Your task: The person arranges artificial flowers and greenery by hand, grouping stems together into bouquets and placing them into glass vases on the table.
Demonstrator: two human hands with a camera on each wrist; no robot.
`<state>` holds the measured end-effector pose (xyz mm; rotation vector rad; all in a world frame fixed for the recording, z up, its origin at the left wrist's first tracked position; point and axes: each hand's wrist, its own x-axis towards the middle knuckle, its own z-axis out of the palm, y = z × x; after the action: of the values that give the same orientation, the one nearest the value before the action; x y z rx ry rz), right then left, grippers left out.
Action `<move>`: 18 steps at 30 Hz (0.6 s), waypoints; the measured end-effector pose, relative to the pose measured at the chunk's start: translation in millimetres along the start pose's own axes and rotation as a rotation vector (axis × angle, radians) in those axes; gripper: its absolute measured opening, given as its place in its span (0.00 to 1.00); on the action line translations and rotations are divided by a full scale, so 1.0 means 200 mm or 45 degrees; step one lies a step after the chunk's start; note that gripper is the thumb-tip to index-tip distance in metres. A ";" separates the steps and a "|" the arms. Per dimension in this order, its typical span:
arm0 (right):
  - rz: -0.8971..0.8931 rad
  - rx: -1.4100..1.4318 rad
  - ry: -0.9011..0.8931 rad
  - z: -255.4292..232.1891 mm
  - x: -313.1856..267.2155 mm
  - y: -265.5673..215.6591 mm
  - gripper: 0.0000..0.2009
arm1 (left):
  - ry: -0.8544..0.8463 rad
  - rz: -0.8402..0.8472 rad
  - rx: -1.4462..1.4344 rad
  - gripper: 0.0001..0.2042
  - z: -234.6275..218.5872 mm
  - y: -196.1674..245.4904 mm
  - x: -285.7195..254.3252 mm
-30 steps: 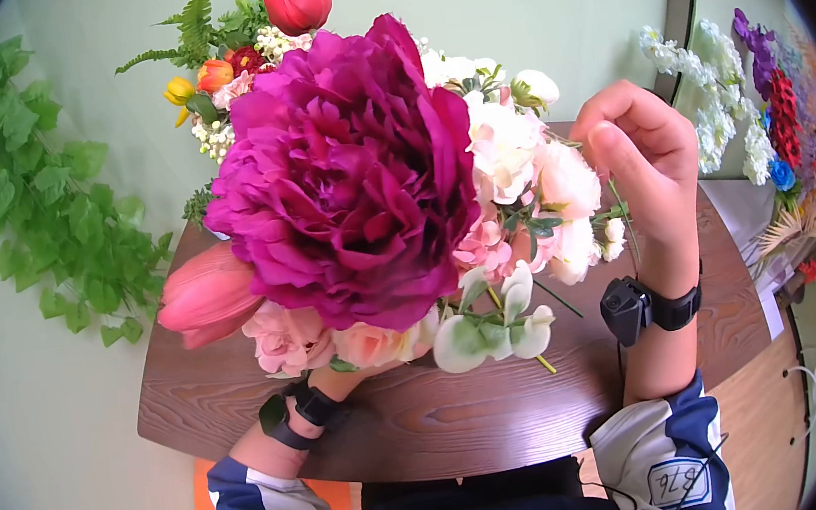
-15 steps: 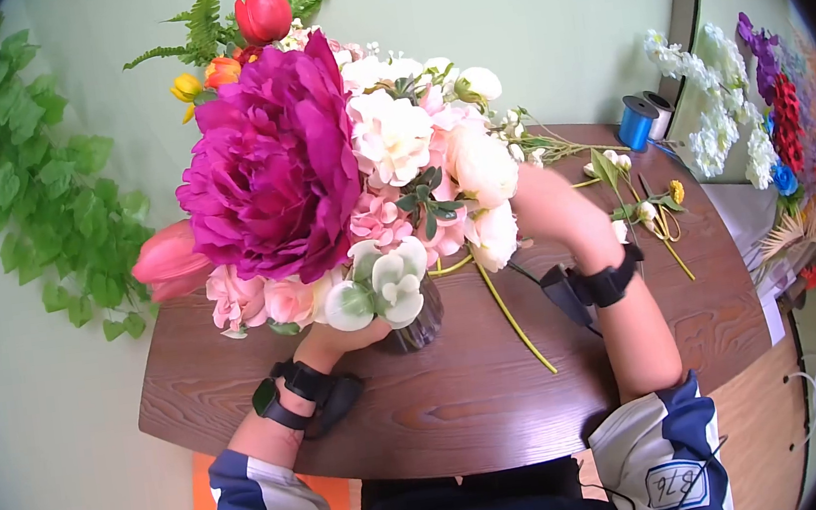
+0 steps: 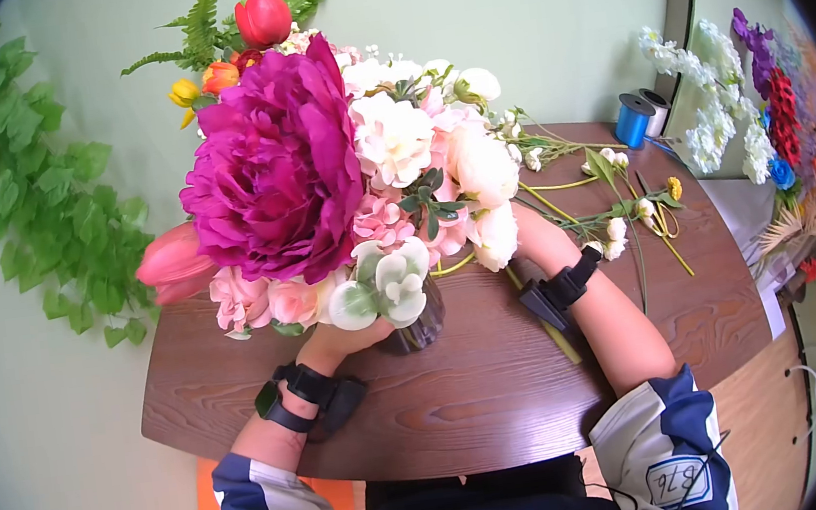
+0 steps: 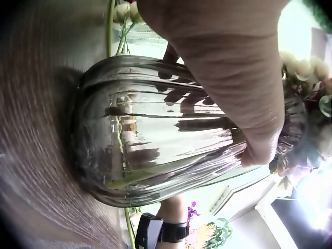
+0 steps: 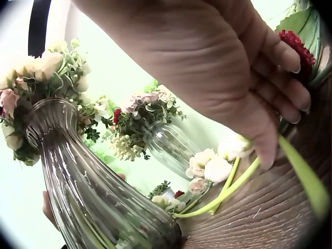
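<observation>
My left hand (image 3: 347,337) grips the neck of a ribbed smoky glass vase (image 4: 150,124), which stands on the wooden table. A full bouquet rises from it, with a large purple peony (image 3: 273,170), white roses (image 3: 483,166), a pink tulip (image 3: 173,265) and pale rounded leaves (image 3: 397,291). To the right of the vase, low over the table, my right hand (image 5: 218,78) has its fingers curled and its thumb against a green stem (image 5: 303,174). Part of that stem is hidden behind the hand. In the head view the bouquet covers the right fingertips.
Loose stems with small white blooms (image 3: 617,231) and a yellow flower (image 3: 674,187) lie on the table's right side (image 3: 705,302). Blue ribbon on a spool (image 3: 634,121) stands behind them. A second, clear vase (image 5: 174,148) holds more flowers. Leafy vines (image 3: 48,185) hang at left.
My right hand has come down from raised beside the bouquet to the table, and the green stem there has shifted right. The bouquet has swung left and tilted, with my left hand still at the vase.
</observation>
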<state>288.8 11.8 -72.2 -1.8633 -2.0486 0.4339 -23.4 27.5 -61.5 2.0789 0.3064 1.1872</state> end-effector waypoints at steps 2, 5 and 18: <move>0.004 0.009 0.041 -0.01 0.00 0.01 0.10 | -0.043 0.021 0.093 0.28 0.00 0.01 0.01; 0.009 0.025 0.085 -0.02 -0.02 0.02 0.10 | -0.062 -0.029 -0.030 0.29 0.01 0.06 0.01; -0.241 1.310 1.465 -0.76 -0.47 -0.53 0.14 | -0.213 -0.029 0.047 0.23 -0.01 0.19 0.05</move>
<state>269.1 -91.2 106.1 -0.8683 -0.8780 0.1893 -24.2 5.7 -29.1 2.1851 0.2741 0.9938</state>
